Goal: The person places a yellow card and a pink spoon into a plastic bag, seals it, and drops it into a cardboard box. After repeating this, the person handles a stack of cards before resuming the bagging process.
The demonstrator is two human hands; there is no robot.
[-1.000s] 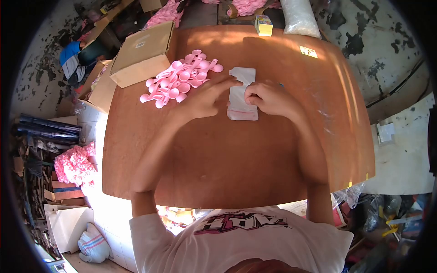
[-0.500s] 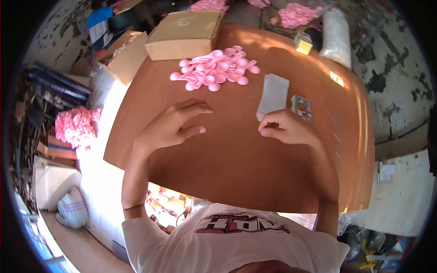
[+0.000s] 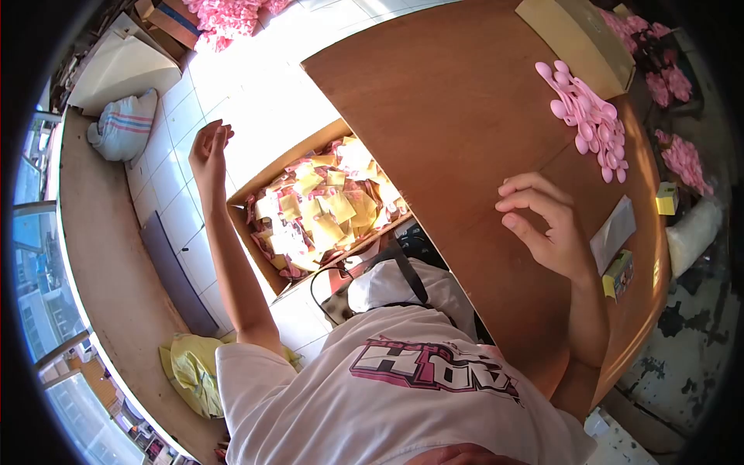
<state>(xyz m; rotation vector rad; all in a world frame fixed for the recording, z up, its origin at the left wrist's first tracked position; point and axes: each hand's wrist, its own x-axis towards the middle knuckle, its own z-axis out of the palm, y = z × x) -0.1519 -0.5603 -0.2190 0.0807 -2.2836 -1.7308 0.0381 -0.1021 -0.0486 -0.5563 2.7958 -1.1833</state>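
Note:
My left hand (image 3: 209,147) is raised over the bright tiled floor, beyond the far left edge of an open carton (image 3: 267,273). Its fingers are loosely bent, and nothing shows between them. Yellow-and-pink small packets (image 3: 333,209) fill the carton beside the table. Over the brown tabletop (image 3: 449,116), my right hand (image 3: 535,217) has its fingers curved and apart, holding nothing. It is nearest to a white stack of slips (image 3: 614,232) and a small yellow box (image 3: 618,275) on its right. Pink spoons (image 3: 587,116) lie in a pile farther up the table.
A closed cardboard box (image 3: 577,39) stands at the table's far end. A clear plastic roll (image 3: 694,236) and another yellow box (image 3: 666,198) are at the right edge. On the left are a white sack (image 3: 124,128), a yellow bag (image 3: 194,372) and a pink heap (image 3: 229,19).
The view has turned left, bringing the carton of packets into sight. My left hand has moved off the table to the left. My right hand's fingers have spread from a closer curl.

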